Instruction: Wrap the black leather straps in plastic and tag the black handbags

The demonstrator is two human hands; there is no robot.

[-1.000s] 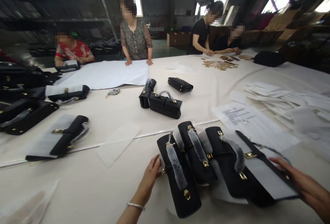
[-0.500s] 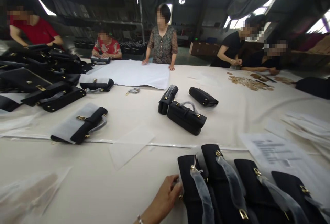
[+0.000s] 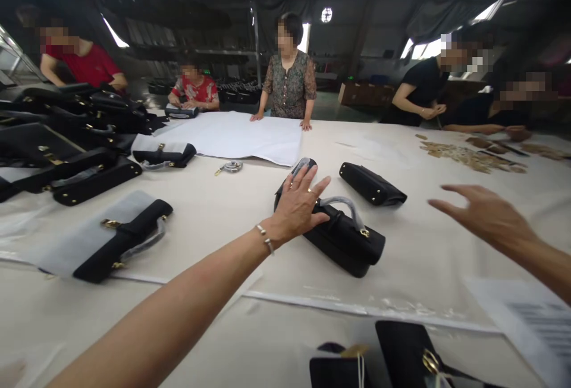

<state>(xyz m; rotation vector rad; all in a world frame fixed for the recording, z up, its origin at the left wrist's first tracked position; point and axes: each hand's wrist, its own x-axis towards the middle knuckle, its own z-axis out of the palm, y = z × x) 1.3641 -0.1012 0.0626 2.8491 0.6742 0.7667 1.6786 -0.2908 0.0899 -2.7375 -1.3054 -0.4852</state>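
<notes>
Left hand (image 3: 300, 206) over the front handbag (image 3: 345, 245), right hand (image 3: 488, 212) held apart

The front handbag rests mid-scene on the pale tabletop (image 3: 196, 215), its wrapped handle on top. The left hand's fingers are spread wide over its left end and over the back handbag (image 3: 308, 166), which they mostly hide; whether they touch either one cannot be told. The right hand's fingers are parted and released.

The far edge of the tabletop runs past a person in a patterned blouse (image 3: 291, 87). Nearer, a pale seam (image 3: 357, 310) crosses from left to right, between the front handbag and the near handbags (image 3: 399, 346), which the bottom of the view cuts off. Bare surface stretches left from the front handbag toward the left handbag (image 3: 102, 260), and right to below the right hand.

Between the two hands lies the right handbag (image 3: 372, 184), just beyond the front handbag. A printed sheet (image 3: 530, 322) lies near right. Farther left are a coiled strap (image 3: 231, 167), a white sheet (image 3: 236, 135) and a heap of black bags (image 3: 66, 129); brown scraps (image 3: 473, 156) lie far right.
</notes>
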